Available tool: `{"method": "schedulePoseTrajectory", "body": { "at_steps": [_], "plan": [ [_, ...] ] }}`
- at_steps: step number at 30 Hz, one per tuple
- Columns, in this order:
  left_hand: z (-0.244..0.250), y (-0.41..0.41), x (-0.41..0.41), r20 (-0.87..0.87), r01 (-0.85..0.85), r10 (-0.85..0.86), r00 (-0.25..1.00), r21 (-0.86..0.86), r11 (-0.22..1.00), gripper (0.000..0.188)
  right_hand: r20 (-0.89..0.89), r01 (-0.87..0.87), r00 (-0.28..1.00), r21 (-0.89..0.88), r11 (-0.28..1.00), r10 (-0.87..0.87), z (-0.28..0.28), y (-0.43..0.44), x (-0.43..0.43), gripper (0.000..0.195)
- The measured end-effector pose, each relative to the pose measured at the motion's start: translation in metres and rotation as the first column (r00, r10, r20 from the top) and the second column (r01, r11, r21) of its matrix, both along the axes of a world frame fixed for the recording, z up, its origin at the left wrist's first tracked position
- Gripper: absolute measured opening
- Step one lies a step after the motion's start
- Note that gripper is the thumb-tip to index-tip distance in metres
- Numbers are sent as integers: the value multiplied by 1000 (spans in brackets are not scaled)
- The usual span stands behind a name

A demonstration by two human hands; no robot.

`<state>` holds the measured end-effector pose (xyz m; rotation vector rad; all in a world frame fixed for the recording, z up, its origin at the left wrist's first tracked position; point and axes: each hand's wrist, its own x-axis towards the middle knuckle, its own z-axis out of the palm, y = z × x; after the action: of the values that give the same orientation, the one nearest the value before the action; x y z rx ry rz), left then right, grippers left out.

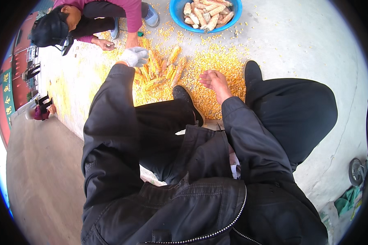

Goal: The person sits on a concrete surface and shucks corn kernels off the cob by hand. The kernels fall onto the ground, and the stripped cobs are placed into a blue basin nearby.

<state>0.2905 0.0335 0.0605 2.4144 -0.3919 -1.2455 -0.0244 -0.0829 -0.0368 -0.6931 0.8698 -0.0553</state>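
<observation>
My left hand [134,56], in a whitish work glove, reaches out over the left side of a pile of corn cobs [156,69]. Its fingers are bent, and whether anything sits in them is hidden. Most cobs in the pile still bear yellow kernels; some look partly stripped. To the right of the pile my bare right hand [215,82] hovers above a thick spread of loose corn kernels [211,105]. Its fingers are slightly curled and apart, with nothing visible in them. The kernels lie between my black shoes [185,95].
A blue basin [173,15] beyond the pile holds several stripped cobs [211,13]. Opposite me at upper left, a co-worker [110,12] bends low, one hand [104,44] near the kernels, the other arm behind my glove. Kernels scatter across the concrete floor [291,46].
</observation>
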Motion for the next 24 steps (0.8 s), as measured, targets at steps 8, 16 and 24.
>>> {"method": "schedulePoseTrajectory", "body": {
  "at_steps": [8,16,24],
  "plan": [
    [-2,32,33,-126,167,-157,980,71,983,34,-63,-52,997,23,998,53,-16,6,10,29],
    [-84,106,22,55,-137,137,989,-20,990,26,-106,-80,991,15,997,81,-21,15,12,30],
    [-198,212,-8,260,-244,282,923,-170,955,38,-148,-84,985,35,996,88,-37,23,10,29]
  ]
}}
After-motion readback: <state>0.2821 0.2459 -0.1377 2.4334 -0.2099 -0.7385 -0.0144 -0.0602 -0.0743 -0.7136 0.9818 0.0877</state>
